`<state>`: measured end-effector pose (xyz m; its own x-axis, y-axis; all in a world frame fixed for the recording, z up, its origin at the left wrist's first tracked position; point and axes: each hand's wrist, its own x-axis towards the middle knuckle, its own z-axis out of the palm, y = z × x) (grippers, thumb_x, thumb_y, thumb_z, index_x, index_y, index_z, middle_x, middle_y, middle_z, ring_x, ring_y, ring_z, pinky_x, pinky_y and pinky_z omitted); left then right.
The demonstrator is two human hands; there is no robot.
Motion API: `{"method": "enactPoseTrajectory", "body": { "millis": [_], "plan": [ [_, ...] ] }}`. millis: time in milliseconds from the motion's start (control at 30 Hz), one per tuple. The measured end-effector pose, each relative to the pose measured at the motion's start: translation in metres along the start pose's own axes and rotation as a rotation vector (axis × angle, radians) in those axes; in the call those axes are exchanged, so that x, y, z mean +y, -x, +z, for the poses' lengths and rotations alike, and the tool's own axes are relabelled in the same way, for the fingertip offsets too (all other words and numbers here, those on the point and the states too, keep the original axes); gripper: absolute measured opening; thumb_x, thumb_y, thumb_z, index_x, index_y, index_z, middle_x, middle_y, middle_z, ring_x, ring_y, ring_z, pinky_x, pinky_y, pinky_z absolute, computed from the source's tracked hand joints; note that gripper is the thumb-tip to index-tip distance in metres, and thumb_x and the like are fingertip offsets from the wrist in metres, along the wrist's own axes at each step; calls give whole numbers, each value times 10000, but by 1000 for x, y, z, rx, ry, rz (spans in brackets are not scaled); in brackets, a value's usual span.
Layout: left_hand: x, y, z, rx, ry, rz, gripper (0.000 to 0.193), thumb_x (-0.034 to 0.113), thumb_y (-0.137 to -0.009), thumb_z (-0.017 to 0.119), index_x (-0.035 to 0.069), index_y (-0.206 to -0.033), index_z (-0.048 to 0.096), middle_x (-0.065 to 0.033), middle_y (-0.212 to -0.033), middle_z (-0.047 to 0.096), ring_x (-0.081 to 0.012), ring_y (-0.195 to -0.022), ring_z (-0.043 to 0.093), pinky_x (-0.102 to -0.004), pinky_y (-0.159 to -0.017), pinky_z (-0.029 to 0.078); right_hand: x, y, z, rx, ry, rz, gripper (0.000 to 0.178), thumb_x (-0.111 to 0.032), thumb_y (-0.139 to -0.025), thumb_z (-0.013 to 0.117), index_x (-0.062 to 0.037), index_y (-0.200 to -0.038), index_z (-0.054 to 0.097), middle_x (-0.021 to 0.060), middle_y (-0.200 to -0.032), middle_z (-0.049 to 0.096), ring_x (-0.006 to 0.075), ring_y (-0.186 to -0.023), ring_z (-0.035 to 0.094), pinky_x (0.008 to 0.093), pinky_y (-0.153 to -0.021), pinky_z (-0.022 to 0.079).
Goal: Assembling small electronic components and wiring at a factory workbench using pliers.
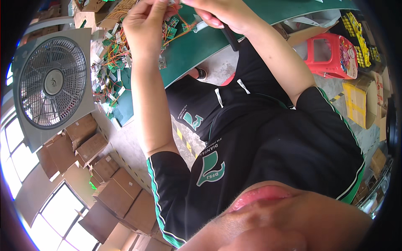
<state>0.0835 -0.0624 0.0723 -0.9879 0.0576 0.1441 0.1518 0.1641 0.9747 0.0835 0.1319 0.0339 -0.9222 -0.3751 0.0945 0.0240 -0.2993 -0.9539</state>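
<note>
Grey plastic frames a round fan [53, 81] at the far left, with bright window panes [58, 215] below it and stacked brown cardboard boxes [121, 194] beside them. Next comes a heap of green circuit boards and coloured wires [113, 65], loosely tangled on the left part of a green tabletop [188, 54], with open cartons [90, 6] at its far edge. The bare left forearm crosses in front of the heap and hides part of it.

The left hand [144, 19] is at the upper edge, thumb and fingers bent in close together; orange wires [180, 19] run down just beside the fingertips, but the edge cuts off the view and I cannot tell what is pinched there. The right hand [228, 14] faces it, fingers curled around a black handle [230, 38] that sticks out below the palm, over the table's near edge.

Dark clothing fills the middle. Further right, a red plastic stool [328, 56] stands on the floor, near a yellow crate [356, 37] and a cardboard box with yellow tape [358, 104].
</note>
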Motion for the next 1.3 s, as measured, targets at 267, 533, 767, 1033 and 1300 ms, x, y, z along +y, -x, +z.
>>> {"method": "enactPoseTrajectory", "body": {
  "millis": [267, 533, 767, 1033, 1300],
  "plan": [
    [3, 14, 17, -111, -320, 54, 166, 123, -1001, 695, -27, -953, 743, -73, -849, 743, -134, -750, 689, -297, -681, 550, 5, -1, -8, 4, 153, -94, 309, -358, -1025, 677, -59, -1008, 601, -14, -675, 574, 44, -505, 513, 223, -449, 423],
    [-21, 13, 11, -159, -19, 13, 112, 96, -1002, 689, -4, -1043, 721, -34, -871, 723, -96, -776, 665, -261, -700, 535, 6, 2, -7, 65, 289, -145, 244, -263, -1059, 622, -38, -970, 588, 9, -715, 602, 53, -528, 534, 237, -469, 452],
    [-41, 24, 0, -381, -97, -18, 203, 131, -1042, 637, -51, -1086, 715, -86, -908, 746, -120, -848, 705, -230, -762, 558, 1, 10, -12, 67, 134, -43, 188, -192, -1069, 587, -23, -988, 564, 56, -778, 662, 66, -511, 565, 225, -428, 437],
    [-33, 22, -12, -102, -56, 122, 145, 107, -1028, 660, -19, -1056, 725, -29, -800, 695, -52, -716, 608, -196, -638, 452, 6, 18, -33, 23, 141, 8, 185, -195, -1064, 603, -31, -990, 560, 72, -780, 671, 60, -483, 538, 222, -405, 408],
    [-38, 20, -10, -200, -388, 73, 184, 175, -1014, 676, 20, -1084, 744, 19, -754, 644, -46, -667, 555, -213, -595, 417, 6, 21, -35, 55, 302, 101, 215, -187, -1055, 616, -28, -915, 578, 57, -749, 660, 74, -501, 543, 246, -440, 426]
  ]
}}
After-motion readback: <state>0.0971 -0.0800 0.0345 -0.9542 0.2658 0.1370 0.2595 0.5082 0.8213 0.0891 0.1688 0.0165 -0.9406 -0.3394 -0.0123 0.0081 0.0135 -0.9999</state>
